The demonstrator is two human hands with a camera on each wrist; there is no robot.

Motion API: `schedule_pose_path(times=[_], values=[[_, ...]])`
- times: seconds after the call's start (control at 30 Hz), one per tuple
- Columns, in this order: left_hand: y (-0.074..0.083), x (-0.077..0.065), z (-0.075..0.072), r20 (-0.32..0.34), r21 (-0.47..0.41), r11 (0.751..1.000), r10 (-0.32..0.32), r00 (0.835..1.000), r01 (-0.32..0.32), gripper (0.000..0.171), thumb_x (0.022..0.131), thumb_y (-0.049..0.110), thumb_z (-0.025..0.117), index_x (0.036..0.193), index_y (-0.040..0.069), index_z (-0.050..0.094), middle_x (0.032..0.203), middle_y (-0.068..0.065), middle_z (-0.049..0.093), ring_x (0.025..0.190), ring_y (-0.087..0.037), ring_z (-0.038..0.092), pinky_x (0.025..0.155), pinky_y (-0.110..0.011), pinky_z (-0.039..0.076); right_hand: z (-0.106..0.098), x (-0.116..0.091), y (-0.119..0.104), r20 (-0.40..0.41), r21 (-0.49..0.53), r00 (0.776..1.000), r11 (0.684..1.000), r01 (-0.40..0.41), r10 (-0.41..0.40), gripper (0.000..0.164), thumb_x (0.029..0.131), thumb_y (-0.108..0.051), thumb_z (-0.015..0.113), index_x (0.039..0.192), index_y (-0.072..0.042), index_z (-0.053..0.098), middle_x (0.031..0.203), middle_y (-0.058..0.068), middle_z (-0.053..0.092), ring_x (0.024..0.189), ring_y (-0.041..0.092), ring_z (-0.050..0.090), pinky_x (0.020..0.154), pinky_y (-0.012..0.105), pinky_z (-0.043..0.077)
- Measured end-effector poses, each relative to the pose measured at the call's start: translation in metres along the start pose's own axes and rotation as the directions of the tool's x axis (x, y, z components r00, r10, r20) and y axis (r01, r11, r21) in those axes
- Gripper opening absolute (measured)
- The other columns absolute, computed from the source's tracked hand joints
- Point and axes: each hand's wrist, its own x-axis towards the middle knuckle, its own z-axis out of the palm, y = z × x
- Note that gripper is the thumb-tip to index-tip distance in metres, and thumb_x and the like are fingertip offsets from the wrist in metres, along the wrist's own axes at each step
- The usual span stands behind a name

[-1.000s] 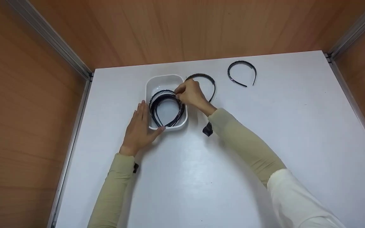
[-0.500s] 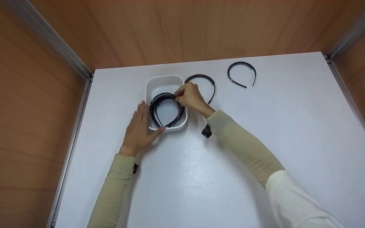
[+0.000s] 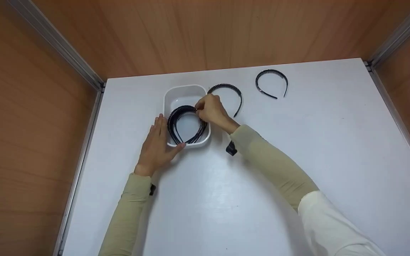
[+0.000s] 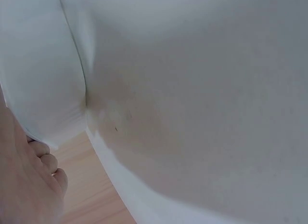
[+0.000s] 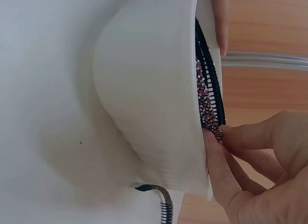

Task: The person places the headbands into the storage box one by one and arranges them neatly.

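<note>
A white plastic container (image 3: 180,100) holds several black toothed headbands (image 3: 176,114), nested in a ring. My left hand (image 3: 152,149) lies along its left wall with fingers straight and the thumb at the front rim. In the left wrist view, the palm side of that hand (image 4: 29,178) shows beside the container wall (image 4: 43,70). At the right rim, my right hand (image 3: 212,109) pinches a headband between thumb and fingers. The right wrist view shows this headband (image 5: 206,101) covered in reddish and silver stones, lying inside the container against other dark bands.
A black toothed headband (image 3: 240,101) lies on the white table (image 3: 297,149) just right of the container, partly behind my right hand. Farther right, near the back edge, lies another headband (image 3: 272,71). Wooden panels (image 3: 205,35) stand around the table.
My right hand has moved slightly down and toward me, bringing the pinched headband down onto the others, so the gap in the stack has closed. My left hand stays in place.
</note>
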Motion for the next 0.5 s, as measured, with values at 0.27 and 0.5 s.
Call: schedule_pose_path(times=[0.27, 0.5], values=[[0.0003, 0.001, -0.0003, 0.007, 0.016, 1.0, 0.003, 1.0, -0.003, 0.12, 0.097, 0.075, 0.058, 0.169, -0.003, 0.004, 0.18, -0.019, 0.002, 0.168, -0.032, 0.003, 0.138, -0.046, 0.01, -0.0014, -0.0013, -0.0021, 0.015, -0.031, 1.0, 0.999, 0.01, -0.009, 0.02, 0.092, 0.002, 0.072, 0.109, 0.002, 0.083, 0.104, 0.016, 0.082, 0.095, 0.023, 0.074, 0.085, 0.035, 0.064], [-0.0011, 0.0005, 0.0007, 0.004, 0.012, 1.0, 0.013, 1.0, -0.013, 0.118, 0.098, 0.072, 0.059, 0.169, -0.004, 0.005, 0.179, -0.021, 0.002, 0.168, -0.033, 0.003, 0.138, -0.047, 0.01, -0.0038, -0.002, -0.0031, 0.012, -0.043, 1.0, 0.999, 0.0, 0.0, 0.021, 0.094, 0.0, 0.073, 0.113, 0.004, 0.081, 0.106, 0.017, 0.08, 0.097, 0.024, 0.071, 0.086, 0.038, 0.063]])
